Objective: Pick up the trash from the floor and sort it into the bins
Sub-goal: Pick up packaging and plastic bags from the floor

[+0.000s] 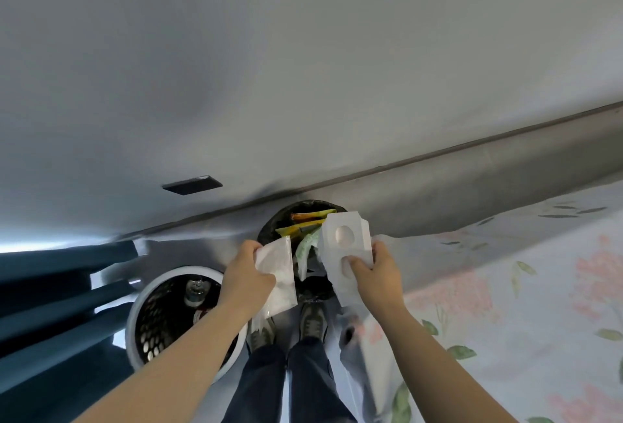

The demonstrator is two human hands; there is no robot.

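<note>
Standing over the bins with one piece of trash in each hand. Gripping a thin white wrapper point(278, 267) in the left hand point(247, 274), fingers curled round its edge. Pinching a white card tray point(344, 244) with round cut-outs in the right hand point(377, 266), fingers laid over the lower hole. Both pieces held just above the dark bin point(266, 232), neither yet let go.

Judged well along. Already lying in the dark bin: yellow and orange packets point(303, 225) and something green. Already standing in the white bin point(161, 279) to the left: a glass bottle point(197, 289). Left to do, by this view: dropping both held pieces into the proper bin, and perhaps collecting the pale plastic bag point(354, 355) beside the right leg. Hard to tell whether that bag counts as trash.

Hidden under arms and legs: most of the floor, part of the white bin, the near rim of the dark bin. Blurred at the left edge: dark folds of cloth point(60, 287). Cut off at the right: a flowered sheet point(505, 287). No telling how much trash lies out of view.
</note>
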